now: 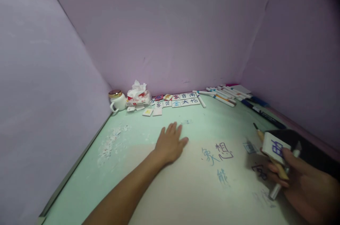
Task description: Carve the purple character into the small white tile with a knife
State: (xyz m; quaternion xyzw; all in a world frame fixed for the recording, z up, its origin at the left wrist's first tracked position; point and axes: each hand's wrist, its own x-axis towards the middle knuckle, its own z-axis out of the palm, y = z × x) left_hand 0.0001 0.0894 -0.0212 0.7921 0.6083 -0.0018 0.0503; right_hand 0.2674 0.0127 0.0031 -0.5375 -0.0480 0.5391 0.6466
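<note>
My left hand (pixel 170 143) lies palm down on the pale green tabletop (pixel 186 189), fingers spread and holding nothing. On the right, my right hand (pixel 308 182) is closed around several things above the table. It grips a white square block (pixel 269 147) with a purple character on its face. In the same hand are a light wooden-handled tool (pixel 283 172) with a thin dark tip and a silver metal pen-shaped knife (pixel 275 192). Handwritten characters (pixel 223 150) in purple and blue mark the tabletop between my hands.
White crumbs (pixel 111 143) are scattered at left. Along the back stand a white mug (pixel 119 102) with a gold lid and a tissue pack (pixel 138 97), beside several character tiles (pixel 176 103). Markers (pixel 223 94) lie back right, near a black mat (pixel 308 147). Pale walls enclose the table.
</note>
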